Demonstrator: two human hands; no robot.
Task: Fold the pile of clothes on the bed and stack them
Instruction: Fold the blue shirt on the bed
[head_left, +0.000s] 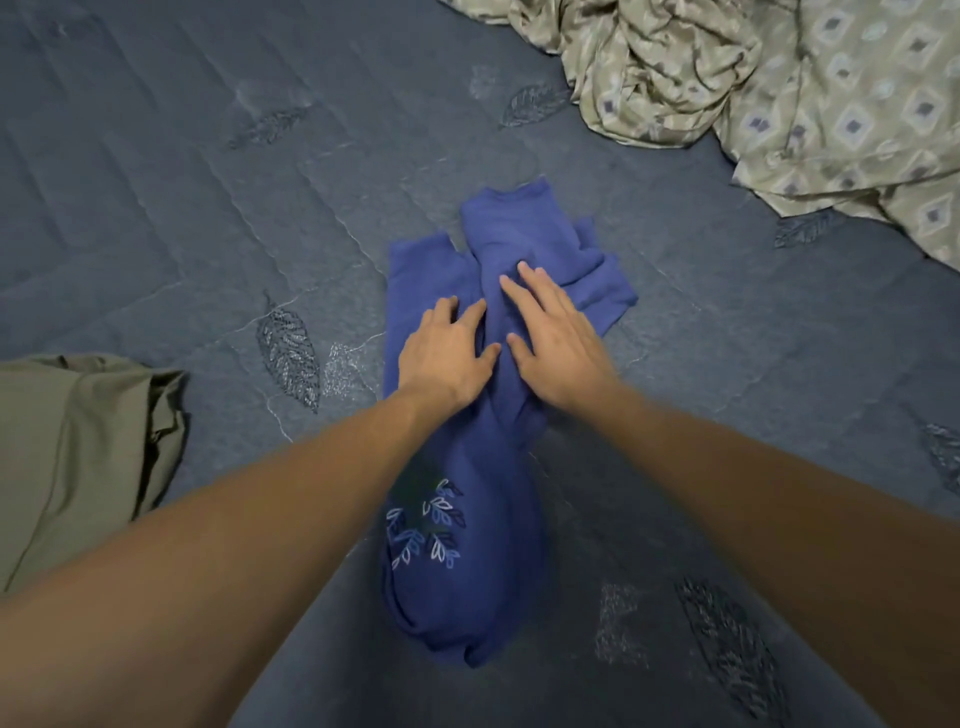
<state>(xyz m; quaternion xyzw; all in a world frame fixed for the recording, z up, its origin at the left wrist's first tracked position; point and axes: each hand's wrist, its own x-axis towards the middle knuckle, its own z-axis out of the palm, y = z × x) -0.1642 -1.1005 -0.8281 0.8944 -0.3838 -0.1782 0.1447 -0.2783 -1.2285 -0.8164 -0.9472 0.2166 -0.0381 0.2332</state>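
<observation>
The person is pressing the left hand (444, 353) and right hand (553, 340), fingers spread flat and gripping nothing, on the half-folded blue garment (467, 561) mid-bed, while the patterned pile (779, 88) is waiting unfolded and an olive garment (78, 447) is lying apparently folded.

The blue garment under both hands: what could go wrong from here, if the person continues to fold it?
1. The blue garment lies bunched and twisted, so pressing with the left hand and right hand may set creases into the fold.
2. Its far ends spread unevenly, so the fold could come out lopsided.
3. The patterned cloth pile lies close and may get mixed in.
</observation>
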